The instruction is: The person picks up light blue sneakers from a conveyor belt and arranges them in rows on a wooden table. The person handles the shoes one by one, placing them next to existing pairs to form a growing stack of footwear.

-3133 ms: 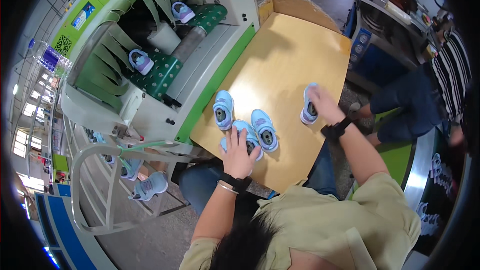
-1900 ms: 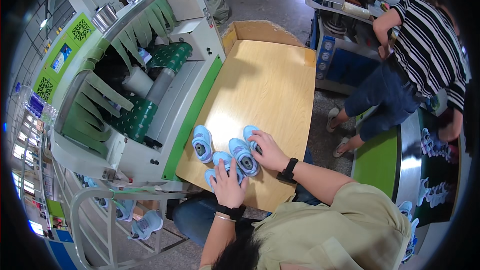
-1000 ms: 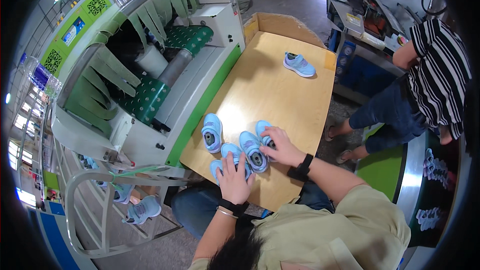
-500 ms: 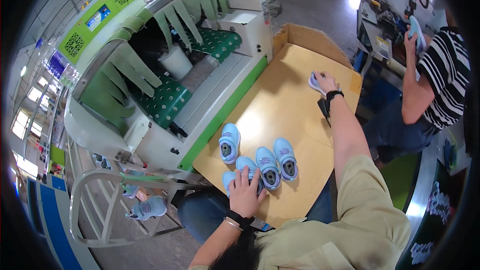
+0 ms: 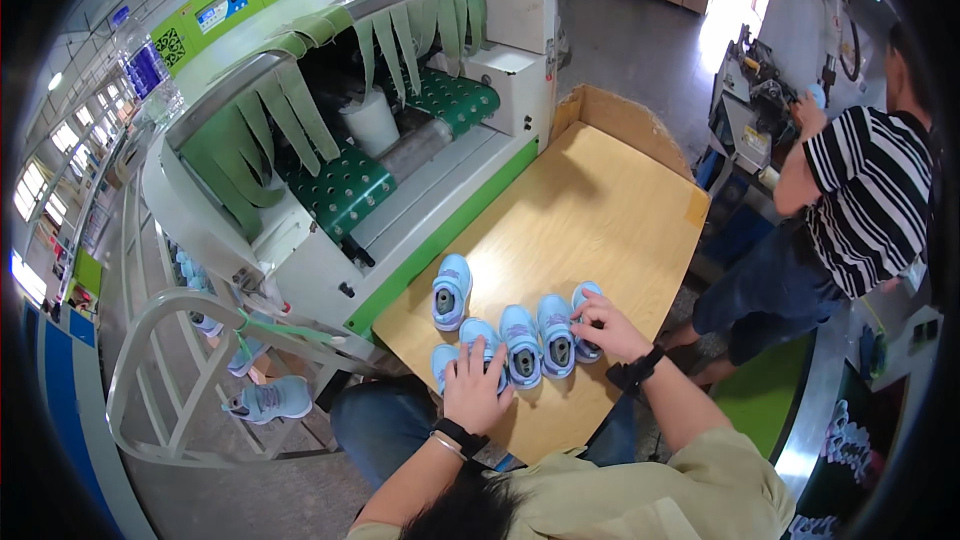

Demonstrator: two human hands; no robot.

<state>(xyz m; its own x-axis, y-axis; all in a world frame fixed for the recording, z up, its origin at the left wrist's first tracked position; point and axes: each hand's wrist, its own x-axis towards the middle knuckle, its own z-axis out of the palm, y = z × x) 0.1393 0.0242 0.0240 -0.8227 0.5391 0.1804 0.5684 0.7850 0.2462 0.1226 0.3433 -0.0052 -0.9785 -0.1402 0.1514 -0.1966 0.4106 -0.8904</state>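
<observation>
1. Small light-blue shoes [image 5: 522,345] lie sole-down in a tight row near the front edge of the wooden counter [image 5: 600,200], directly ahead of the person; one more shoe [image 5: 450,290] sits a little apart, up-left of the row and closer to the machine.

2. The left hand [image 5: 474,388] rests flat on the near end of the row, fingers [image 5: 478,352] spread and lying over the two leftmost shoes; they press down rather than pinch anything.

3. The right hand [image 5: 610,325] touches the rightmost shoe [image 5: 584,306], fingers curled loosely around its side. Whether they actually grip it cannot be told from this view.

4. Judged from this, the step in hand is squaring the shoes into an even line. Doing it well would mean keeping the left palm as a steady stop while the right hand nudges its shoe sideways until it touches its neighbour, toes all pointing one way.

5. Light pressure seems wise: the shoes look soft and small, so a hard shove could tip one or push the whole row askew.

6. The lone shoe near the machine is outside the row and would need bringing alongside to match.

7. Farther out, a green-and-white conveyor machine [image 5: 400,140] with hanging green strips [image 5: 300,120] stands along the left of the counter. A cardboard wall [image 5: 620,115] borders the counter's far end.

8. A person in a striped shirt [image 5: 870,190] works at another station on the right; more shoes [image 5: 265,400] lie on the floor under a rack [image 5: 165,380].
</observation>
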